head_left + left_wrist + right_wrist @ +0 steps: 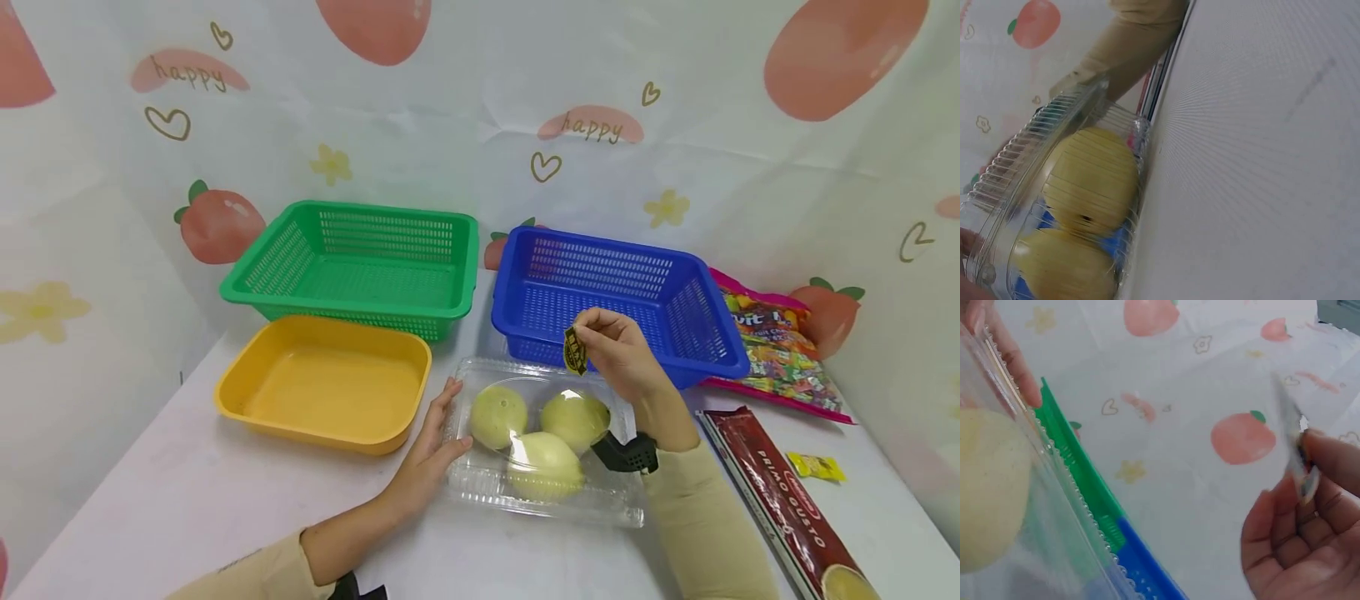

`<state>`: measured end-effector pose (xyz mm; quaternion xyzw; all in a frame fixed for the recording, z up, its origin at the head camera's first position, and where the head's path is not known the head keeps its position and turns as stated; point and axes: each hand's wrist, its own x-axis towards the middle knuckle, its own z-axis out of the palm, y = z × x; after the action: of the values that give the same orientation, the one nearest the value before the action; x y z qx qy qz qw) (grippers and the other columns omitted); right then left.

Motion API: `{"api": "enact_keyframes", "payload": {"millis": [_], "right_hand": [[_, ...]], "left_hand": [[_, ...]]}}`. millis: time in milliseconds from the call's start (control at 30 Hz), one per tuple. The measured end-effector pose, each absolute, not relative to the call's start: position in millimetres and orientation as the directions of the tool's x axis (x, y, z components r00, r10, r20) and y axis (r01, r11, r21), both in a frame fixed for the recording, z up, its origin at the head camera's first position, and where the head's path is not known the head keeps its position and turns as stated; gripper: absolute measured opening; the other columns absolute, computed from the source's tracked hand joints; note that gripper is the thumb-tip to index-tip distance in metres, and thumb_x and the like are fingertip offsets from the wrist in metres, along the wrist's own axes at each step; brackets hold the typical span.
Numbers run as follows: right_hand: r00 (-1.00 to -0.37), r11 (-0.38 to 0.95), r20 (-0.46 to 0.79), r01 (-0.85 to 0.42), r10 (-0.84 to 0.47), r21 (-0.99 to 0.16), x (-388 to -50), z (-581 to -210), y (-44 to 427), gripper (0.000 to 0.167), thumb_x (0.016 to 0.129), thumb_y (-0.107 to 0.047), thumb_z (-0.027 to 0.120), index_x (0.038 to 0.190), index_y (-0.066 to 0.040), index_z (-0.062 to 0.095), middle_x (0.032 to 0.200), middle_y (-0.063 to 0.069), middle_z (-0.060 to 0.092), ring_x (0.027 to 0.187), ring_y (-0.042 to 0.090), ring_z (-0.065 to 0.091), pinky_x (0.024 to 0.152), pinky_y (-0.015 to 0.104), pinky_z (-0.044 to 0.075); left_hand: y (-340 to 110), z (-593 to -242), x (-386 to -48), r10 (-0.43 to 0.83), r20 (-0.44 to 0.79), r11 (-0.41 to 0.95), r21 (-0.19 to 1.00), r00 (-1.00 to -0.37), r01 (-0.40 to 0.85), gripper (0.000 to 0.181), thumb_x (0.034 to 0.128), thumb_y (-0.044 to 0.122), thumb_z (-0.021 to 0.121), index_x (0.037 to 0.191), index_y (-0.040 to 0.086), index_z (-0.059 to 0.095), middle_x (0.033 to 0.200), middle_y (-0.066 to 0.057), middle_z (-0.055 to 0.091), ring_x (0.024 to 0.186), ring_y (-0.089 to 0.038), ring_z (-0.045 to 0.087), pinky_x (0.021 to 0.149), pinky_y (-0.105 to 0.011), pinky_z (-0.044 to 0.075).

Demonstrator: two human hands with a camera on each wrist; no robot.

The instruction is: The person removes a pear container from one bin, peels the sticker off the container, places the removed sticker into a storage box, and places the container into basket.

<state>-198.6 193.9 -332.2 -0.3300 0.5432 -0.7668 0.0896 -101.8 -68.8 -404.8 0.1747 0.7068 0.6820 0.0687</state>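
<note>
A clear plastic clamshell box [480, 483] with three round, pale yellow-green fruits [498, 417] inside lies on the table, its lid down. My left hand [427, 467] holds the box by its left edge, thumb over the lid and the other fingers along the side. Above the box's back right part, my right hand [622, 358] pinches a small black-and-gold sticker [575, 350] between thumb and fingertips. The sticker is apart from the lid. In the left wrist view two fruits [1091, 181] show through the ribbed box wall; the right wrist view has the sticker [1300, 456] nearly edge-on.
Behind the box stand a green basket [360, 317] and a blue basket [622, 242]. A yellow tray [322, 437] is at the left. To the right lie a colourful candy bag [780, 358], a long dark-red packet [780, 492] and a small yellow wrapped piece [816, 467].
</note>
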Motion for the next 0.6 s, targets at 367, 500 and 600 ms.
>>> {"api": "enact_keyframes", "payload": {"millis": [367,500,600], "right_hand": [[-0.79,-0.185,0.258,-0.186,-0.555,-0.965,-197.8,-325.4,192.6,0.023,0.094,0.0,0.048,0.09,-0.014,0.066,0.079,-0.007,0.067,0.074,0.006,0.059,0.078,0.021,0.049],[-0.81,-0.166,0.233,-0.17,-0.538,-0.971,-197.1,-325.3,192.4,0.024,0.094,0.0,0.048,0.089,-0.015,0.066,0.079,-0.008,0.066,0.074,0.006,0.058,0.079,0.02,0.049],[-0.826,-0.156,0.223,-0.165,-0.518,-0.974,-197.5,-324.4,193.3,0.024,0.094,-0.001,0.049,0.088,-0.015,0.067,0.078,-0.008,0.065,0.073,0.005,0.057,0.076,0.019,0.049]], "left_hand": [[-67.2,-402.8,-103.3,0.354,0.136,0.006,0.989,-0.925,0.147,0.064,0.0939,0.005,0.042,0.149,0.013,0.011,0.158,-0.006,-0.006,0.146,-0.024,-0.006,0.115,-0.017,0.004],[-67.1,-403.1,-102.3,0.35,0.134,0.012,0.989,-0.927,0.147,0.063,0.0934,0.005,0.042,0.148,0.012,0.012,0.159,-0.006,-0.004,0.146,-0.025,-0.005,0.107,-0.002,0.007],[-66.5,-402.6,-103.1,0.352,0.128,0.009,0.99,-0.927,0.14,0.064,0.0932,0.005,0.042,0.149,0.012,0.011,0.159,-0.005,-0.004,0.146,-0.024,-0.005,0.115,-0.014,0.006]]}}
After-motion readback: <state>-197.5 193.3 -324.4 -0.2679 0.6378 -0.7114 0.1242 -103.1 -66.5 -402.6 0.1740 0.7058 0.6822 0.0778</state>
